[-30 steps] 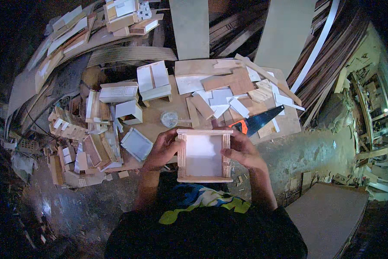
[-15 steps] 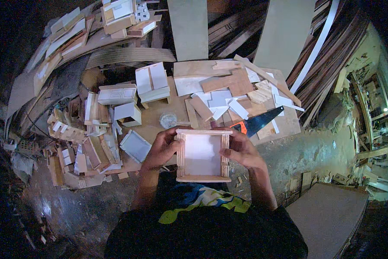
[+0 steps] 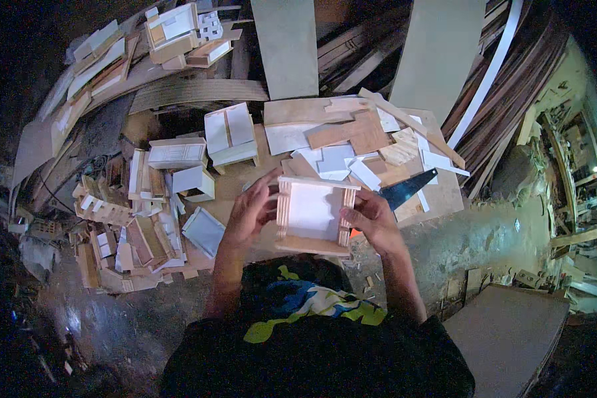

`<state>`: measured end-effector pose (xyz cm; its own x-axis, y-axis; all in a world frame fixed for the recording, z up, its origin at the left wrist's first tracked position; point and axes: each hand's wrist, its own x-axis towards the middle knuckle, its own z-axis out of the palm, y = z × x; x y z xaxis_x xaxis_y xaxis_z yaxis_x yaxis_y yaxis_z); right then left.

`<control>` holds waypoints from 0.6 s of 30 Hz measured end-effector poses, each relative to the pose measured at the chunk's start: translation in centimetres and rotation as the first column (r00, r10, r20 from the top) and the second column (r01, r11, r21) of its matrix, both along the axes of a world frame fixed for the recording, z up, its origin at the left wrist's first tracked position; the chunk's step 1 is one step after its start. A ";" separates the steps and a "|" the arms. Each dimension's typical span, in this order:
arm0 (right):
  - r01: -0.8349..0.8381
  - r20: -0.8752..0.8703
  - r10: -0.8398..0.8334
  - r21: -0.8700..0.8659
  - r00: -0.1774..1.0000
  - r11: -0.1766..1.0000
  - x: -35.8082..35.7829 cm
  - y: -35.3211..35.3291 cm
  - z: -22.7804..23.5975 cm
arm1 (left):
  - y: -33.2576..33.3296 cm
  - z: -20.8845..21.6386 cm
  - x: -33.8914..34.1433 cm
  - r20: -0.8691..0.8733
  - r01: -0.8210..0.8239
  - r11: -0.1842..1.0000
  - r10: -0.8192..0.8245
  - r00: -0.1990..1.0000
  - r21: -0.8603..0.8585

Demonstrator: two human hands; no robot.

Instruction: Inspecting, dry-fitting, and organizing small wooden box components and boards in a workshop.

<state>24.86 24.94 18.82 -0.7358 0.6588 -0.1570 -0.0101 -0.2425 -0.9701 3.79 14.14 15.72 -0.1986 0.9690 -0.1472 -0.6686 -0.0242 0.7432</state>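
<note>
Little wooden box is held just left of the handsaw, open side up, probably to keep its inside visible. Right hand pinches its side wall, thumb on top; left hand is blurry beside it, can't tell if those fingers grip.

In front of me there is a wooden table, and on its left part stand a small white cabinet with a brown strip, a white open box and a shallow white tray. Toward its right end lie many flat wood pieces, brown and white, and a dark-bladed saw, partly hidden. On the grey floor, small scraps are scattered.
</note>
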 end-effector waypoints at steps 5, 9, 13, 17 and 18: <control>0.146 -0.064 -0.138 0.153 0.988 0.977 0.5 2.4 0.2 | 1.5 -6.1 -2.1 -0.142 -0.429 0.898 0.414 0.899 -0.100; 0.206 -0.032 -0.244 0.647 0.969 0.734 1.7 5.7 1.5 | 0.7 -11.0 -3.3 -0.129 -0.522 0.840 0.507 0.852 -0.146; 0.126 -0.097 -0.276 0.988 0.956 0.089 2.2 8.5 6.4 | -0.3 -13.0 -3.0 -0.151 -0.610 0.741 0.594 0.790 -0.279; 0.040 -0.058 -0.082 0.977 0.995 -0.211 2.2 11.4 9.4 | -2.1 -17.3 -3.6 -0.159 -0.654 0.599 0.670 0.725 -0.461; -0.004 -0.001 -0.016 0.959 1.000 -0.283 2.1 11.7 10.1 | -2.9 -18.2 -3.3 -0.166 -0.658 0.593 0.671 0.723 -0.464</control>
<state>27.00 36.67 28.94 -0.7356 -0.0247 0.6770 0.0056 0.9991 0.0425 0.50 11.27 -2.51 -0.7495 0.3762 -0.5448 -0.6254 -0.1323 0.7690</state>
